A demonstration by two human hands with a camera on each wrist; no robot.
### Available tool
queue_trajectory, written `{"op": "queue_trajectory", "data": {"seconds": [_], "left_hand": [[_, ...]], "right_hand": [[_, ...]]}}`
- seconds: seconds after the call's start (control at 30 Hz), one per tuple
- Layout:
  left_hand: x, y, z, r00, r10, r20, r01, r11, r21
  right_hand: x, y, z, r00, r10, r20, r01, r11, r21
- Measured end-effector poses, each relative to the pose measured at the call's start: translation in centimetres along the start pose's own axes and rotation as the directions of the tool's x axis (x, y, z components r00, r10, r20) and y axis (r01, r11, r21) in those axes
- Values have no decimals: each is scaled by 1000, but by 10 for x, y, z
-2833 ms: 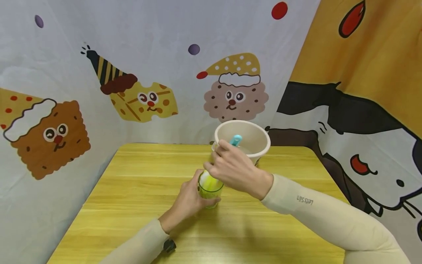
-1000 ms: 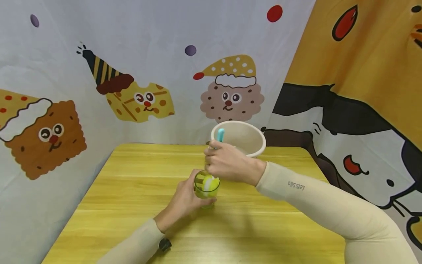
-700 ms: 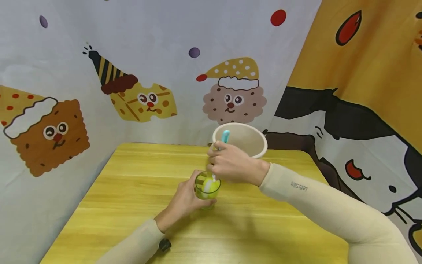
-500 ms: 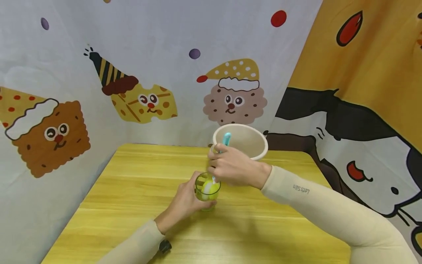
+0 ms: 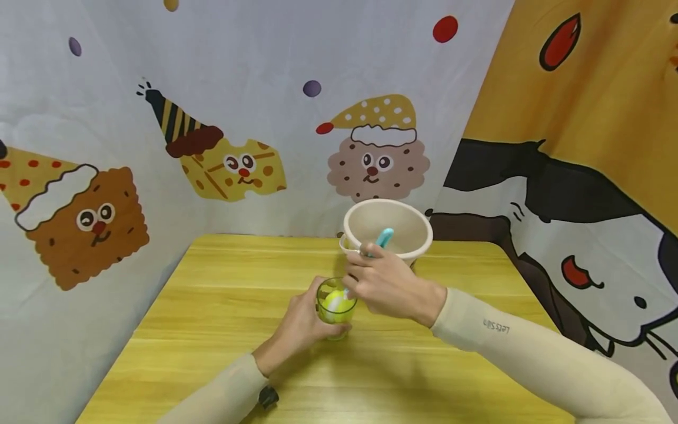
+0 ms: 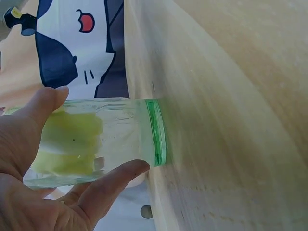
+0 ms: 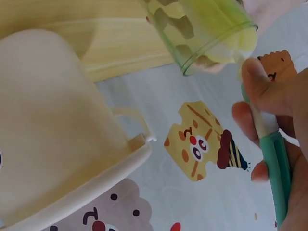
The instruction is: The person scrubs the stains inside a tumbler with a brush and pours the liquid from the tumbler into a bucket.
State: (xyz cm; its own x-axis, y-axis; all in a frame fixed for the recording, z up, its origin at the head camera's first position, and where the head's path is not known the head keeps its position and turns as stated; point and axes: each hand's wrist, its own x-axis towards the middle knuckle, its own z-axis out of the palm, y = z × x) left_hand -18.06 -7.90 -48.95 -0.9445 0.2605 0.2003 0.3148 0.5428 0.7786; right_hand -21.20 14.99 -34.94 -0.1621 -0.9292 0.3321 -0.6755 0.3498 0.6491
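Observation:
In the head view, my left hand [image 5: 303, 323] grips a clear green glass [image 6: 126, 132] from the side, thumb and fingers around it. The left wrist view shows its green base right at the table surface. A yellow and white sponge brush [image 7: 275, 166] has its head inside the glass, seen through the wall. My right hand [image 5: 391, 284] holds the brush by its teal and white handle just above the rim, fingers curled round it. The teal handle end sticks up past the hand, leaning right. In the right wrist view, thumb and fingers pinch the white part near the rim.
A cream bucket [image 5: 424, 246] with a side handle stands behind my right hand at the table's back. The wooden table [image 5: 212, 294] reaches to a printed cloth [image 5: 254, 218] hung behind it. A small black device [image 5: 268, 397] sits at my left wrist.
The brush head sits deeper in the glass than at first. Its handle stood nearly upright a second ago and now tilts right; my right hand has shifted slightly right and down. My left hand keeps its grip.

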Motion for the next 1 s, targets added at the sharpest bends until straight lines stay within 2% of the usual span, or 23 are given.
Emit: {"op": "queue_trajectory", "data": {"seconds": [0.33, 0.53, 0.7, 1.0], "left_hand": [[0, -1, 1, 1000, 0, -13, 0, 1000, 4], [1, -2, -1, 1000, 23, -11, -23, 1000, 20], [3, -3, 0, 999, 53, -7, -53, 998, 29], [3, 0, 0, 999, 43, -18, -42, 998, 36]], "right_hand": [[-1, -13, -2, 997, 55, -57, -58, 997, -55], [1, -13, 0, 995, 56, -80, -63, 994, -87], [6, -8, 1, 998, 36, -54, -41, 993, -112], [15, 2, 0, 999, -41, -1, 40, 986, -162]]}}
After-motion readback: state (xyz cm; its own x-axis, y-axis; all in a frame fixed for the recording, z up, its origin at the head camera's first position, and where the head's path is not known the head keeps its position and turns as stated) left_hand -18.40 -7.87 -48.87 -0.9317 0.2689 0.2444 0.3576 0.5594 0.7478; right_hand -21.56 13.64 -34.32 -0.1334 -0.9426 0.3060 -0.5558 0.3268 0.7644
